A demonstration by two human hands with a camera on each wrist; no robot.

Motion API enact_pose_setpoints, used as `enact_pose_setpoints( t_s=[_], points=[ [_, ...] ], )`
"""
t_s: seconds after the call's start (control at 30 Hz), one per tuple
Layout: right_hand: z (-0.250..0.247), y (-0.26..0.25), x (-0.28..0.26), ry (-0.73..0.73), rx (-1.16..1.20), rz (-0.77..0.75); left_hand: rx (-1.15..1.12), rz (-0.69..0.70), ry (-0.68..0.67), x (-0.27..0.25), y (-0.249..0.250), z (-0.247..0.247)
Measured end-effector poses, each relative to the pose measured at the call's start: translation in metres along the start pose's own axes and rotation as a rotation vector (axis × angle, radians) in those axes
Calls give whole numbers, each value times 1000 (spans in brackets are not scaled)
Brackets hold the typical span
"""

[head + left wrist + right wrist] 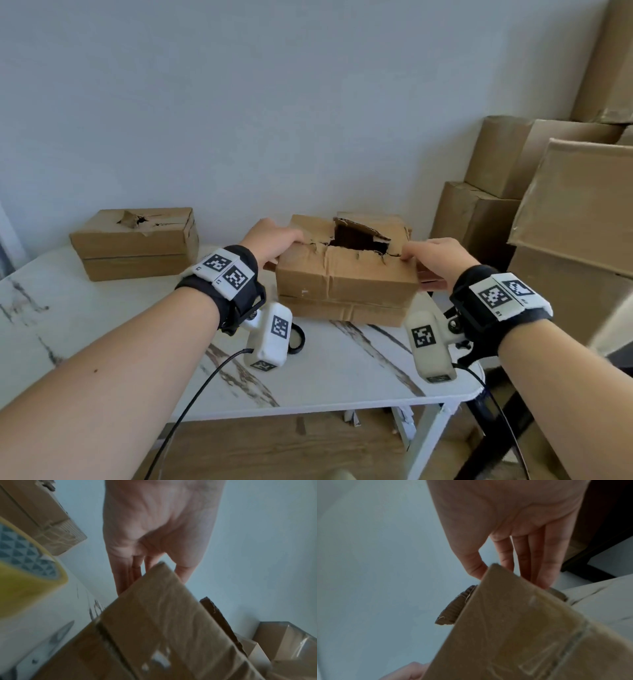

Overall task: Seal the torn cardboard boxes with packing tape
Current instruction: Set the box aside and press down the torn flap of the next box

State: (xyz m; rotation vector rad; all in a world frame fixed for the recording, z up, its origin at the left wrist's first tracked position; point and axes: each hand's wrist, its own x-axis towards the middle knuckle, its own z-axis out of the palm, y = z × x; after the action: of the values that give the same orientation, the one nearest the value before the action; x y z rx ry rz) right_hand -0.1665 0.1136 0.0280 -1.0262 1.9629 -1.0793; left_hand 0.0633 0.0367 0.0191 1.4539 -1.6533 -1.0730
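Note:
A brown torn box [342,277] with a ragged hole [356,236] in its top sits near the middle of the marble table [102,325]. My left hand [274,243] grips its left end, thumb on top and fingers down the side. My right hand [435,257] grips the right end the same way. The left wrist view shows my left hand [154,534] reaching behind the box [163,628]; the right wrist view shows my right hand [513,527] straddling a corner of the box [522,635]. A tape roll [25,574] lies just in front, half hidden under my left wrist [299,339].
A second torn box [137,240] stands at the table's back left. Stacked cardboard boxes [548,205] fill the floor to the right, close to the table's right edge. A plain wall runs right behind the table.

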Motion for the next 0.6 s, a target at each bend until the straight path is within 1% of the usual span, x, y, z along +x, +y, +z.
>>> enact_pose_setpoints(
  t_s=[0.1, 0.23, 0.3, 0.37, 0.43, 0.5, 0.53, 0.6],
  points=[
    [-12, 15, 5, 10, -33, 41, 25, -7, -75, 1, -2, 18],
    [-18, 26, 11, -7, -41, 96, 58, -14, -102, 6, -1, 28],
    [-16, 28, 16, -11, -82, 99, 100, -37, -131, 11, -4, 28],
    [-14, 27, 24, 35, -162, 26, 162, -32, -148, 15, -6, 29],
    [-10, 21, 28, 128, -200, -103, 313, 59, -69, 17, -5, 30],
    [-4, 13, 27, 176, -179, -239, 476, 160, 10, 18, -1, 33],
    [0, 9, 27, 172, -165, -295, 532, 196, 16, 19, 1, 35],
    [10, 3, 26, 120, -165, -366, 606, 245, -3, 20, 7, 41]
  ],
)
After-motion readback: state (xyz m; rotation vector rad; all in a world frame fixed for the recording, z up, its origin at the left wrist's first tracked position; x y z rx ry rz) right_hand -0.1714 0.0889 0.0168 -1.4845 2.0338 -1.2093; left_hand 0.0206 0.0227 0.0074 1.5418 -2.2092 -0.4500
